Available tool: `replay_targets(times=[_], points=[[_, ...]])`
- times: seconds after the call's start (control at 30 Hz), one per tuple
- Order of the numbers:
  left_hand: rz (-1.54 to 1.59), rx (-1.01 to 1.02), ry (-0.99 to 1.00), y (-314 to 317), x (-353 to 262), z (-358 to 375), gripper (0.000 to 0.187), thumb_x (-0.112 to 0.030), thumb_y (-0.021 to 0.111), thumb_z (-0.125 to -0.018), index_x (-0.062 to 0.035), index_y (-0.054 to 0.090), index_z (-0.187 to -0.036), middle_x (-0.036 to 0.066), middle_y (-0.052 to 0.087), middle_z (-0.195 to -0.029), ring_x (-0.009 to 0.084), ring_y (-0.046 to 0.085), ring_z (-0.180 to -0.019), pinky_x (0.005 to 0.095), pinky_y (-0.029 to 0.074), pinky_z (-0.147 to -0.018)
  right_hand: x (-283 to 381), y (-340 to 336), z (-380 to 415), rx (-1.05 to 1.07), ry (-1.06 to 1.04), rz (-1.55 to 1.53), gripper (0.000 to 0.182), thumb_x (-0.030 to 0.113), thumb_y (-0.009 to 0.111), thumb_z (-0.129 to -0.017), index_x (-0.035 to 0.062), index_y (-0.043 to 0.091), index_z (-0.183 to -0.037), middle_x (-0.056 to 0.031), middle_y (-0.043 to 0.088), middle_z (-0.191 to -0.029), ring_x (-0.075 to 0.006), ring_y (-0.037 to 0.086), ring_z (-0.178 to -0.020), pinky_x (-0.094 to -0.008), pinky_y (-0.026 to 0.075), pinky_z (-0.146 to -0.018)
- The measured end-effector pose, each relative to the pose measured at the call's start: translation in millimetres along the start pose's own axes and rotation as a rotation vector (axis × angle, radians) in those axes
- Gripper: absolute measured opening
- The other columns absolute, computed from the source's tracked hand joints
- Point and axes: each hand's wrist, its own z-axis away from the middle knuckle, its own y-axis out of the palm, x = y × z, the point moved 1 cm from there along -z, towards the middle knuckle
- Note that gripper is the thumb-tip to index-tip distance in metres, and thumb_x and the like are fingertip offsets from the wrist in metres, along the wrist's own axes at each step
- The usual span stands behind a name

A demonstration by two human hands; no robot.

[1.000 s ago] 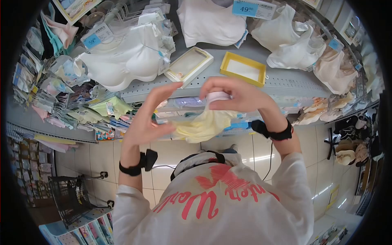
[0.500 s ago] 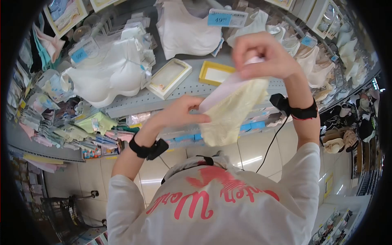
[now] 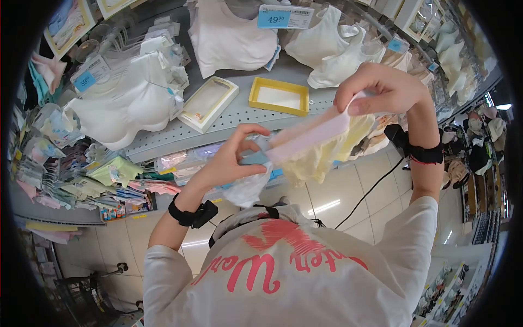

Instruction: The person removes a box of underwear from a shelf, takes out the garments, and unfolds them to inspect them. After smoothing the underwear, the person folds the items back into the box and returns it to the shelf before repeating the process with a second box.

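Observation:
My right hand (image 3: 381,90) pinches the upper end of a folded pink strip of cloth (image 3: 313,139), and pale yellow underpants (image 3: 308,166) hang beneath it, blurred by motion. At the lower left end of that cloth, my left hand (image 3: 234,155) curls its thumb and fingers round a pale blue and white garment (image 3: 248,185), perhaps another pair of underpants. Just beyond my hands, an open yellow box (image 3: 279,96) rests on the grey perforated shelf (image 3: 163,139). Beside it lies a white box lid (image 3: 210,103) with a clear window.
White bras (image 3: 128,103) hang at the left and more white bras (image 3: 335,46) at the back right, with price tags (image 3: 285,17) above. Packaged garments (image 3: 114,171) fill the lower left. A black cart (image 3: 90,294) stands on the tiled floor; a black cable (image 3: 370,193) hangs from my right wrist.
My right hand has moved right and slightly down, drawing the pink and yellow cloth out sideways. A pale blue and white garment now shows at my left hand. The view has shifted slightly.

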Motion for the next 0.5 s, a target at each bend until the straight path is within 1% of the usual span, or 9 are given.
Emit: replay_targets(times=[0.03, 0.1, 0.17, 0.23, 0.3, 0.33, 0.4, 0.43, 0.5], points=[[0.004, 0.006, 0.001, -2, 6, 0, 0.053, -0.005, 0.069, -0.072, -0.0096, 0.042, -0.118, 0.006, 0.046, -0.117, 0.0162, 0.049, -0.1, 0.0291, 0.041, -0.082, -5, -1, 5, -0.098, -0.041, -0.014, 0.017, 0.014, 0.059, -0.083, -0.0019, 0.061, -0.091, -0.0039, 0.062, -0.08, -0.0111, 0.056, -0.073, -0.0247, 0.043, -0.065], [-0.257, -0.092, 0.201, -11, 17, 1, 0.042, -0.002, 0.07, -0.07, -0.0066, 0.05, -0.107, 0.005, 0.05, -0.112, 0.0129, 0.05, -0.096, 0.027, 0.042, -0.076, -10, -5, 17, -0.201, -0.077, -0.026, 0.018, 0.015, 0.057, -0.086, -0.0018, 0.06, -0.09, -0.0003, 0.059, -0.078, -0.0079, 0.054, -0.074, -0.0229, 0.042, -0.065], [-0.314, -0.153, 0.194, -20, 29, 5, 0.034, -0.001, 0.069, -0.071, -0.0051, 0.053, -0.1, 0.005, 0.053, -0.106, 0.0115, 0.051, -0.092, 0.0253, 0.043, -0.074, -15, -11, 29, -0.301, 0.023, -0.173, 0.014, 0.013, 0.056, -0.086, -0.0011, 0.058, -0.085, 0.0008, 0.059, -0.077, -0.0053, 0.053, -0.072, -0.0209, 0.041, -0.063], [-0.374, -0.212, 0.189, -33, 31, 13, 0.025, -0.001, 0.069, -0.072, -0.0035, 0.056, -0.093, 0.005, 0.055, -0.099, 0.0102, 0.052, -0.089, 0.0236, 0.043, -0.072, -19, -16, 43, -0.352, 0.047, -0.181, 0.014, 0.013, 0.057, -0.085, -0.0004, 0.059, -0.082, 0.0013, 0.058, -0.076, -0.0029, 0.051, -0.07, -0.019, 0.04, -0.062], [-0.34, -0.322, 0.028, -50, 30, 19, 0.013, -0.001, 0.066, -0.074, -0.0011, 0.057, -0.083, 0.005, 0.059, -0.082, 0.01, 0.054, -0.077, 0.0222, 0.043, -0.066, -26, -19, 58, -0.441, 0.164, -0.156, 0.015, 0.014, 0.058, -0.084, -0.0011, 0.059, -0.081, 0.0018, 0.058, -0.076, -0.0029, 0.051, -0.068, -0.0193, 0.04, -0.061], [-0.34, -0.313, 0.03, -59, 27, 21, 0.013, -0.001, 0.066, -0.074, -0.0011, 0.057, -0.083, 0.005, 0.059, -0.082, 0.01, 0.054, -0.077, 0.0222, 0.043, -0.066, -31, -21, 65, -0.449, 0.168, -0.158, 0.015, 0.014, 0.058, -0.084, -0.0011, 0.059, -0.081, 0.0018, 0.058, -0.076, -0.0029, 0.051, -0.068, -0.0193, 0.04, -0.061], [-0.46, -0.336, 0.102, -75, 18, 22, 0.01, -0.004, 0.064, -0.078, -0.0007, 0.057, -0.084, 0.005, 0.057, -0.07, 0.0097, 0.052, -0.062, 0.0233, 0.041, -0.058, -43, -22, 74, -0.487, 0.212, -0.158, 0.015, 0.013, 0.059, -0.084, -0.0012, 0.06, -0.081, 0.0029, 0.059, -0.075, -0.0023, 0.051, -0.07, -0.0191, 0.04, -0.061], [-0.46, -0.33, 0.104, -81, 8, 21, 0.01, -0.004, 0.064, -0.078, -0.0007, 0.057, -0.084, 0.005, 0.057, -0.07, 0.0097, 0.052, -0.062, 0.0233, 0.041, -0.058, -45, -19, 76, -0.492, 0.214, -0.158, 0.015, 0.013, 0.059, -0.084, -0.0012, 0.06, -0.081, 0.0029, 0.059, -0.075, -0.0023, 0.051, -0.07, -0.0191, 0.04, -0.061], [-0.749, -0.257, 0.079, -90, -22, 19, 0.009, -0.007, 0.063, -0.079, -0.0002, 0.058, -0.083, 0.007, 0.055, -0.064, 0.0111, 0.051, -0.056, 0.0245, 0.038, -0.051, -48, -14, 79, -0.53, 0.243, -0.106, 0.013, 0.012, 0.059, -0.084, 0.0, 0.061, -0.081, 0.0019, 0.06, -0.075, -0.0034, 0.051, -0.073, -0.0204, 0.04, -0.064]])
